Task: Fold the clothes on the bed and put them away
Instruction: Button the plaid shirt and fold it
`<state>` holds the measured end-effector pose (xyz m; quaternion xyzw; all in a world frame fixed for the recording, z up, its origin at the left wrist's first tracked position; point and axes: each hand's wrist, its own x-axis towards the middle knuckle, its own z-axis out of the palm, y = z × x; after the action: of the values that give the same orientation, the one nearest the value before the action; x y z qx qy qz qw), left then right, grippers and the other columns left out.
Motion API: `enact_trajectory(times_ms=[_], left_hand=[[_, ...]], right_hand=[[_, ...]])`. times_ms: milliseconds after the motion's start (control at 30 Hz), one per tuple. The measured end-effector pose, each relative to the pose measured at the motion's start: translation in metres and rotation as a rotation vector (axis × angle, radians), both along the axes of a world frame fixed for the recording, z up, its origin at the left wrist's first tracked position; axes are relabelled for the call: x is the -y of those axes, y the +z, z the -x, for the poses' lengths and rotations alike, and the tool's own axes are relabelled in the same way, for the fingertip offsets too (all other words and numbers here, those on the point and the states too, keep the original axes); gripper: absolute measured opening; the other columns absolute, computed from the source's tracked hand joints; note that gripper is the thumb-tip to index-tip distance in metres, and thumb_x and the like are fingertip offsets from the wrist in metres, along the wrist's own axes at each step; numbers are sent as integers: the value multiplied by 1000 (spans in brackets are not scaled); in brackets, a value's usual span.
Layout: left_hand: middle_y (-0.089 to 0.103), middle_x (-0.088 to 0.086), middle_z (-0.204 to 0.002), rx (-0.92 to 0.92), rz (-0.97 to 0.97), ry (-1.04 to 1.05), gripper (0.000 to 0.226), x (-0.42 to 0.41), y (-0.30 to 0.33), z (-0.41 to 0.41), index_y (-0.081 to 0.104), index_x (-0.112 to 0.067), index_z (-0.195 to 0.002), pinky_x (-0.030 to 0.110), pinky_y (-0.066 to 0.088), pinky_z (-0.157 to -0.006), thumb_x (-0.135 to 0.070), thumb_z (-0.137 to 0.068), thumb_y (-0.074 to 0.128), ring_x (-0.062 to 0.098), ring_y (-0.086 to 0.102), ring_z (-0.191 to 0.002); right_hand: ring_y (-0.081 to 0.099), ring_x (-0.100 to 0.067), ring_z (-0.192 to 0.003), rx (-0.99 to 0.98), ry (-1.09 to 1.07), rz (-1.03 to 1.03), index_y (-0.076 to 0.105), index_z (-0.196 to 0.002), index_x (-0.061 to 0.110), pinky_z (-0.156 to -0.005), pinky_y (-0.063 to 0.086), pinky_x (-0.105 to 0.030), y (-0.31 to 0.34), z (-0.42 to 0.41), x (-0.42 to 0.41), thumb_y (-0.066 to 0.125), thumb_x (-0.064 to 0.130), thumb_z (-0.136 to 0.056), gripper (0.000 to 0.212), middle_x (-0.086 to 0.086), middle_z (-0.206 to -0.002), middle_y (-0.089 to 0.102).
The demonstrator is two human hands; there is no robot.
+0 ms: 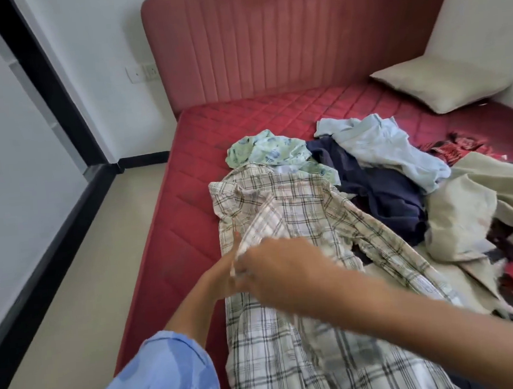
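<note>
Both arms reach forward over the bed [184, 157] — the right hand [281, 272] crosses over the left hand [225, 276], each pinching the plaid shirt's [297, 215] folded edge.

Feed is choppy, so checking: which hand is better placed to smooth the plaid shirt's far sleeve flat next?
Probably the right hand. Its arm already crosses over the plaid shirt, on the sleeve's side. The left hand sits at the shirt's left edge by the mattress border, pinching the fabric.
</note>
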<state>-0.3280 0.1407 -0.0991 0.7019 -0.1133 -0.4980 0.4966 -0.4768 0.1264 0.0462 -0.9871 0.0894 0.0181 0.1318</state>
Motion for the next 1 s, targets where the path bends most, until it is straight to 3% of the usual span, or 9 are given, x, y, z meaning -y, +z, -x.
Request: enact_trajectory(times_ms=[100, 167, 267, 367, 467, 600, 733, 867, 1000], left_hand=[[44, 19, -137, -98, 20, 67, 82, -12, -10, 20, 30, 0, -146, 36, 34, -110, -58, -89, 30, 33, 39, -135], [50, 17, -136, -160, 2, 102, 94, -19, -30, 17, 44, -15, -140, 42, 39, -107, -79, -73, 33, 32, 45, -129], [50, 12, -141, -257, 9, 150, 113, -34, -109, -10, 53, -26, -133, 58, 43, -100, -96, -45, 56, 35, 49, -127], [36, 6, -153, -359, 3, 115, 120, -52, -96, 6, 42, -33, -142, 60, 31, -108, -85, -39, 74, 32, 37, -137], [26, 12, -155, -236, -51, 120, 102, -61, -66, 25, 29, -14, -148, 52, 26, -114, -50, -68, 81, 32, 27, -141], [28, 11, -152, -107, -148, 40, 86, -71, -75, 28, 30, -6, -143, 44, 29, -111, -31, -77, 79, 29, 26, -141], [50, 8, -140, -159, -176, -223, 82, -89, -74, 33, 53, -6, -128, 40, 42, -103, -35, -61, 91, 23, 47, -127], [61, -2, -127, -109, -125, -306, 56, -114, -73, 46, 53, -16, -125, 32, 39, -103, -31, -78, 79, 14, 54, -119], [67, -8, -99, 408, -191, -257, 48, -152, -78, 78, 61, -18, -107, 22, 51, -76, -53, -77, 73, 8, 62, -92]], right_hand=[[62, -26, -85, -166, 97, 61, 61, -112, 8, -78, 46, -40, -38, 15, -47, 51, 12, -96, 19, -5, -89, 61], [58, -34, -112, -338, 113, 98, 56, -124, 3, -88, 42, -44, -67, 23, -69, 45, 8, -98, 29, -15, -121, 60], [47, -37, -127, -564, 111, 93, 45, -136, 0, -100, 34, -51, -103, 30, -88, 31, 5, -102, 38, -21, -137, 50], [45, -36, -129, -673, 59, 57, 41, -140, 0, -102, 33, -51, -117, 39, -95, 25, 5, -103, 40, -22, -140, 47], [48, -33, -127, -655, -14, 15, 45, -137, 2, -98, 36, -45, -113, 46, -102, 31, 9, -103, 37, -16, -137, 51], [51, -36, -119, -667, 26, -49, 52, -127, 1, -86, 39, -41, -98, 61, -117, 49, 34, -99, 43, -17, -128, 54], [48, -37, -119, -826, 134, -98, 56, -116, 0, -98, 35, -47, -91, 79, -117, 47, 52, -96, 57, -19, -127, 53], [54, -34, -112, -721, 134, -244, 61, -108, 0, -93, 39, -41, -89, 100, -107, 45, 56, -95, 59, -16, -118, 60], [66, -7, -79, -384, -89, -630, 69, -104, 17, -78, 57, -29, -77, 118, -94, 53, 47, -94, 35, 5, -93, 70]])
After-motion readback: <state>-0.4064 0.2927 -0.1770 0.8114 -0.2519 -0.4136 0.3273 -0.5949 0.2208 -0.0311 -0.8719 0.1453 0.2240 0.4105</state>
